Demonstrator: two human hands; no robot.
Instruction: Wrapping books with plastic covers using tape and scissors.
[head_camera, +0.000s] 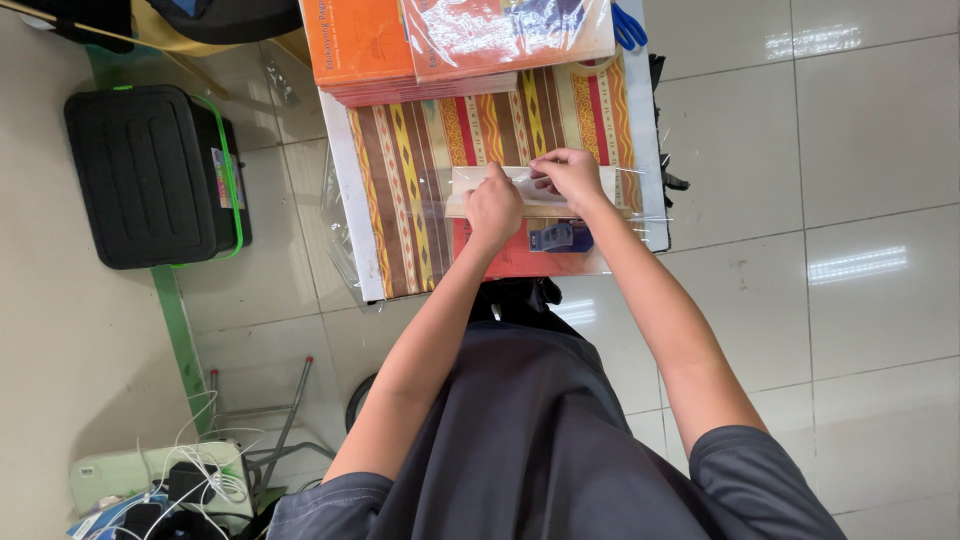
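Both hands (530, 195) press clear wrap (440, 195) over red book (520, 255).

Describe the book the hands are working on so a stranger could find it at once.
Start at the small table with the striped orange and brown cloth. At its near edge lies a red book under clear plastic wrap, with the left hand and right hand pressing above it. Unlike the orange books stacked at the far edge, it lies alone.
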